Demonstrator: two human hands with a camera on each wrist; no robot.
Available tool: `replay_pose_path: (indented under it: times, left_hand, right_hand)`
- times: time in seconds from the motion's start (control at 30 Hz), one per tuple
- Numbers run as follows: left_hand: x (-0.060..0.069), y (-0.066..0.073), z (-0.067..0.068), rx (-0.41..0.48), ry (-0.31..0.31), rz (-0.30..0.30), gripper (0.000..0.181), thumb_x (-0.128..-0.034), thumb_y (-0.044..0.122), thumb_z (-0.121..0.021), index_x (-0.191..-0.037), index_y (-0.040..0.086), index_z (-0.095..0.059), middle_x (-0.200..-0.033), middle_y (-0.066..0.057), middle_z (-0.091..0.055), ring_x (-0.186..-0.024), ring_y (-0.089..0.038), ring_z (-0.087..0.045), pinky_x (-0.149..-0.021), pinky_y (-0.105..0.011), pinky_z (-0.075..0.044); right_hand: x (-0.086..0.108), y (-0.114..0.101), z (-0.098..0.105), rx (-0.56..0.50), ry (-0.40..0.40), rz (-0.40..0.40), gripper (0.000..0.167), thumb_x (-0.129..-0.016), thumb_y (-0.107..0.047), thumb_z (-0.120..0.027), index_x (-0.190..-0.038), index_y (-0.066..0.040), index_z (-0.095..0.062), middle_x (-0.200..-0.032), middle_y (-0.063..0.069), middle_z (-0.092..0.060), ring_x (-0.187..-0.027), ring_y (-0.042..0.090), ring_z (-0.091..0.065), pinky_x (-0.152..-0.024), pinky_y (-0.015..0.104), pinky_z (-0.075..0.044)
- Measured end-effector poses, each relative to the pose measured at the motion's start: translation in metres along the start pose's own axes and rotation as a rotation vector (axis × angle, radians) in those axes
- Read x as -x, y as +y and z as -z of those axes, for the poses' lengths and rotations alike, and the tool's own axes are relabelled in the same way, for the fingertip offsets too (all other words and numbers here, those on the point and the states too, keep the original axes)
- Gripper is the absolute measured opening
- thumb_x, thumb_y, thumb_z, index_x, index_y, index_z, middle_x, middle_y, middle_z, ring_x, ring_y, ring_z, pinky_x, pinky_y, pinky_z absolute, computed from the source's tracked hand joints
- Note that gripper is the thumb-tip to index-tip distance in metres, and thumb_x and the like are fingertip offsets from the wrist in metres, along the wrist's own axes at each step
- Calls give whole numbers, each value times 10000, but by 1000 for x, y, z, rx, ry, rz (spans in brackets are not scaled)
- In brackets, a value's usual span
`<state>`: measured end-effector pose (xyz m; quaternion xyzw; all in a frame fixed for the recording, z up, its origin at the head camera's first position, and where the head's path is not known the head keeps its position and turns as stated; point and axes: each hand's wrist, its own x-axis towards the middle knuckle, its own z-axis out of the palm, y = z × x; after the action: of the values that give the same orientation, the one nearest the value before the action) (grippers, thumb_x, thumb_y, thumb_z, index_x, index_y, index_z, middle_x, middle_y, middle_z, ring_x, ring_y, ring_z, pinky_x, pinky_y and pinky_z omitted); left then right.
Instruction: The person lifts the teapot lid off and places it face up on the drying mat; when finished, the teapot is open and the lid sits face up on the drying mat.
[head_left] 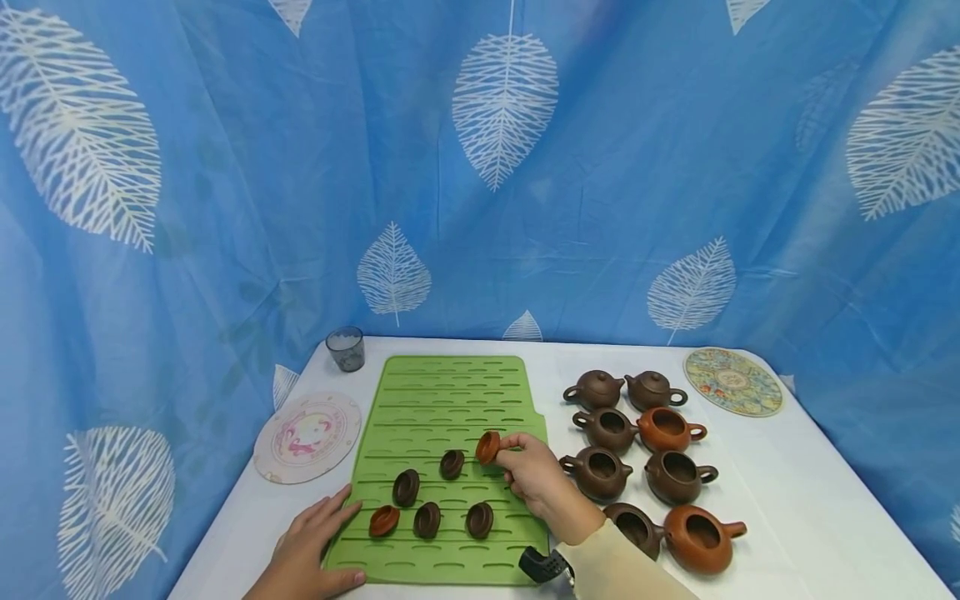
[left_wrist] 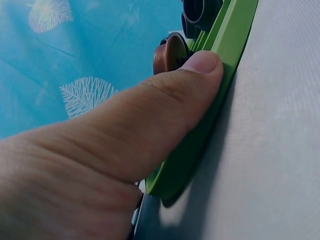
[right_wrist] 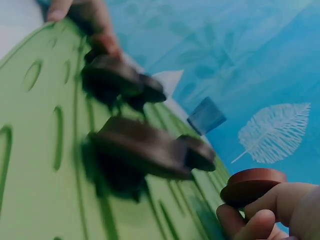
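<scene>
My right hand (head_left: 536,479) pinches a reddish-brown teapot lid (head_left: 488,447) above the green ridged mat (head_left: 450,562). In the right wrist view the held lid (right_wrist: 255,184) sits between thumb and fingers. My left hand (head_left: 311,542) rests on the mat's near left corner, its fingers on the left edge. Its thumb (left_wrist: 165,110) lies on the near edge in the left wrist view. Several dark brown lids (head_left: 427,520) and one reddish-brown lid (head_left: 384,521) lie on the mat between the hands. They look tipped on their knobs, undersides showing.
Right of the mat stand several small teapots, lidless ones such as a reddish-brown teapot (head_left: 701,542) and two lidded dark teapots (head_left: 597,389) at the back. A patterned round mat (head_left: 733,382), a pink-white round mat (head_left: 307,437) and a grey glass (head_left: 346,348) lie farther out.
</scene>
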<state>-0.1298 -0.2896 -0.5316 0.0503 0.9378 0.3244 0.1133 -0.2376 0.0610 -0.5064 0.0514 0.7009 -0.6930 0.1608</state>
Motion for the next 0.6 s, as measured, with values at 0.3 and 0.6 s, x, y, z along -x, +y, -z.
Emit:
replay_pose_path:
  times: [0.3,0.6]
  left_hand:
    - [-2,1,0,-9,11,0,971,-726,582,-902,-1531,160,-560,-1695,-115,-355,-1475,-548,-333,-1027,-863,-328]
    - [0,2,0,2,23,-16,977,-724,587,-900,-1522,132,-567,-1687,-134,-365,-1466,-555,-343,-1020,-862,-338]
  right_hand:
    - [-1,3,-3,124,47,-32,122,-989,-105,-664,-1080,-50,-604,-921,71,-742,-549,73,-533,-417,176,-323]
    - [0,4,-1,171,53,-17,142,-981,-60,-624,-1119,-30,-607,-858,49,-773,-532,59,-576,-410,170,-337]
